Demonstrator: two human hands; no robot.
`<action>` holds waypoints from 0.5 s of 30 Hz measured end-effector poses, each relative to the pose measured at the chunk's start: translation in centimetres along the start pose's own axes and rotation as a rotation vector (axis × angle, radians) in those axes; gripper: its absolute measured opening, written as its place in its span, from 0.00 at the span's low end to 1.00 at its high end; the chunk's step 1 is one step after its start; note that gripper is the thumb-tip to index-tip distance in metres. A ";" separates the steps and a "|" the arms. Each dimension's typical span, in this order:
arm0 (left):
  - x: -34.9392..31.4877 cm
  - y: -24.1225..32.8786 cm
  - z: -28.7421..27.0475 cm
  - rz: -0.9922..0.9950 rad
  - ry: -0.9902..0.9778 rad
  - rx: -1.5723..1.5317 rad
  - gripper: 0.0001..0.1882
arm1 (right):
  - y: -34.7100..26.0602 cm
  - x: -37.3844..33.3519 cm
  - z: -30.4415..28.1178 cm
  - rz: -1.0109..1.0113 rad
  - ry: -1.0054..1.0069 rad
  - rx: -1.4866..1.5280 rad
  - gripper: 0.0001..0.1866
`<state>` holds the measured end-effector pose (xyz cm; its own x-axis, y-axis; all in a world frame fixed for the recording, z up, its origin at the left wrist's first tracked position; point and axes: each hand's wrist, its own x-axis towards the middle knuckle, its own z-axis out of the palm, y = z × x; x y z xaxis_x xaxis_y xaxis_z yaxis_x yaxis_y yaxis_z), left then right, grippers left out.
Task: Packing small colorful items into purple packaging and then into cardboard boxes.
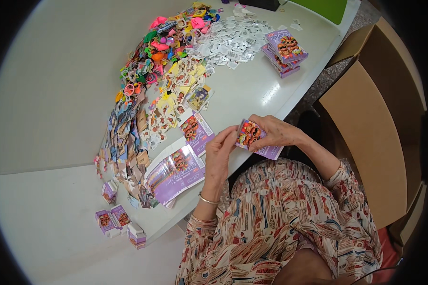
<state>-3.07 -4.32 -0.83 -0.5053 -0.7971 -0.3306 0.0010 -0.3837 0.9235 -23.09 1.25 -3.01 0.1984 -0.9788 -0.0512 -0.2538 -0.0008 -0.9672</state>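
Observation:
Between my hands, above the table's front edge, is a purple printed carton with cartoon characters on it. My left hand is closed on its left edge, fingers and thumb pinched together. My right hand grips it from the right, with the thumb across the printed face. Whether anything is inside the carton is hidden. Just left of my left hand lies a fanned stack of flat purple printed cartons, with another flat purple carton beyond it.
Piles of colourful small toys, white packets, yellowish picture pieces and bluish folded papers cover the table's left and far parts. Finished-looking purple boxes are stacked far right; several small boxes lie left. An open cardboard box stands at right.

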 end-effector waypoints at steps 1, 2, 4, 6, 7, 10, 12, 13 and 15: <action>0.0 0.0 0.2 -0.002 -0.001 0.000 0.14 | 0.0 0.0 -0.1 -0.012 0.004 -0.011 0.30; 0.0 0.1 0.3 0.007 -0.004 0.027 0.14 | -0.2 0.0 -0.3 -0.012 0.005 -0.009 0.30; -0.1 0.0 0.5 0.012 -0.008 0.056 0.14 | -0.4 0.0 -0.5 0.002 -0.038 -0.028 0.30; -0.4 -0.3 0.9 0.116 0.058 0.179 0.13 | -0.3 -0.1 -0.4 -0.013 -0.041 -0.013 0.31; -0.5 -0.4 0.9 0.115 0.058 0.179 0.13 | -0.3 -0.1 -0.4 -0.028 -0.045 0.002 0.31; -0.4 -1.0 0.6 0.179 0.084 0.273 0.13 | 0.1 -0.3 -0.3 -0.030 -0.040 -0.004 0.32; -0.2 -0.9 0.3 0.137 0.085 0.201 0.13 | 0.1 -0.3 -0.2 -0.021 -0.047 0.018 0.32; -0.2 -1.0 0.2 0.137 0.084 0.202 0.13 | 0.1 -0.3 -0.2 -0.012 -0.055 0.040 0.32; -0.4 -1.2 0.3 0.298 0.089 0.575 0.13 | 0.2 -0.2 -0.2 -0.022 -0.053 0.046 0.31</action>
<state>-3.07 -3.39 -1.74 -0.4816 -0.8756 -0.0362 -0.3439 0.1508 0.9268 -23.35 1.45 -3.16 0.2536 -0.9664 -0.0413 -0.2051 -0.0120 -0.9787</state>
